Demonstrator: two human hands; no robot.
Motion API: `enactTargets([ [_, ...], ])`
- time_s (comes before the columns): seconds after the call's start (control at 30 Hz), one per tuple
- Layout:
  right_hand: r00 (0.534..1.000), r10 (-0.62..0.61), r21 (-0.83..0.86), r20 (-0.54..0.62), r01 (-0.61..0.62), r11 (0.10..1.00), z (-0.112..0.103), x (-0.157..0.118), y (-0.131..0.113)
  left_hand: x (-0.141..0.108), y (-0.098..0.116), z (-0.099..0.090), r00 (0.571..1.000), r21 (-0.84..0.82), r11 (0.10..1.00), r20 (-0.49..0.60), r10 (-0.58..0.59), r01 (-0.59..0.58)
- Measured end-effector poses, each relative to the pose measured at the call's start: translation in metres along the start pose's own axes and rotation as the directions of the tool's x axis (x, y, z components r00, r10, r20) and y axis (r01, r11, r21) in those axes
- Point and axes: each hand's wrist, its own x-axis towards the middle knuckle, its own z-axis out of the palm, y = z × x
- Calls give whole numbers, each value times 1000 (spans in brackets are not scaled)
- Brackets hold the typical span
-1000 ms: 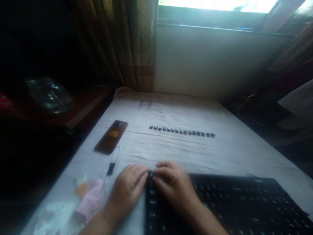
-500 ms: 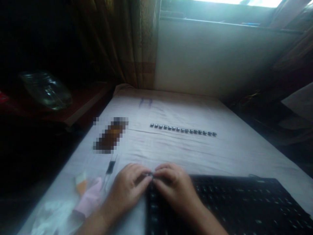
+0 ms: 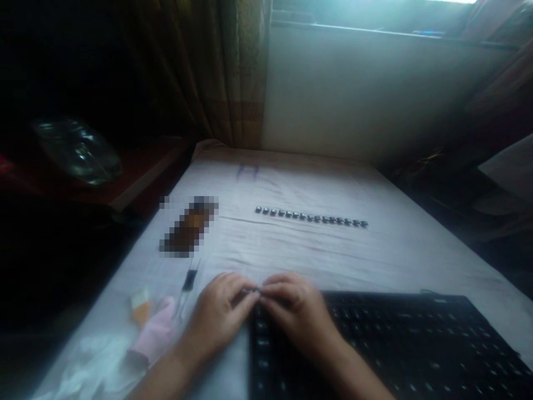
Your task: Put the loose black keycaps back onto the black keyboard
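A black keyboard (image 3: 416, 344) lies on the cloth-covered table. At its upper left corner my left hand (image 3: 227, 311) and my right hand (image 3: 293, 305) meet, fingertips pinched together on a small dark piece (image 3: 256, 291). The piece is mostly hidden and blurred; it may be a key cap. Farther back, a row of several small dark key caps (image 3: 310, 218) runs across the cloth. Left of my left hand lies a small black tool (image 3: 190, 279) with thin metal prongs.
On the left are a brush (image 3: 140, 306), a pink cloth (image 3: 155, 333), crumpled white material (image 3: 94, 366) and a pixelated brown object (image 3: 189, 228). A clear plastic item (image 3: 79, 150) rests on a red side surface (image 3: 141, 172). A curtain and wall stand behind.
The view has shifted slightly. Both hands stay pinched at the keyboard's corner, with almost no other movement.
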Motion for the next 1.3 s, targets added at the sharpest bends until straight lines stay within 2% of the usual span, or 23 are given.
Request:
enactTargets([
  [0.43,1000,7,-4,12,-7,1000,-1,1,1,0,-1,2,1000,1,1000,-22,21,-21],
  [0.67,1000,-14,-23,17,15,1000,-2,1,0,3,-4,-4,998,-29,998,25,55,-54],
  [1.17,985,-162,-101,-61,156,983,1,-4,3,0,-7,-2,999,-38,999,29,13,-12],
  [1.3,988,-144,-85,-54,139,987,1,-4,3,0,-5,-3,999,-40,999,34,1,0],
])
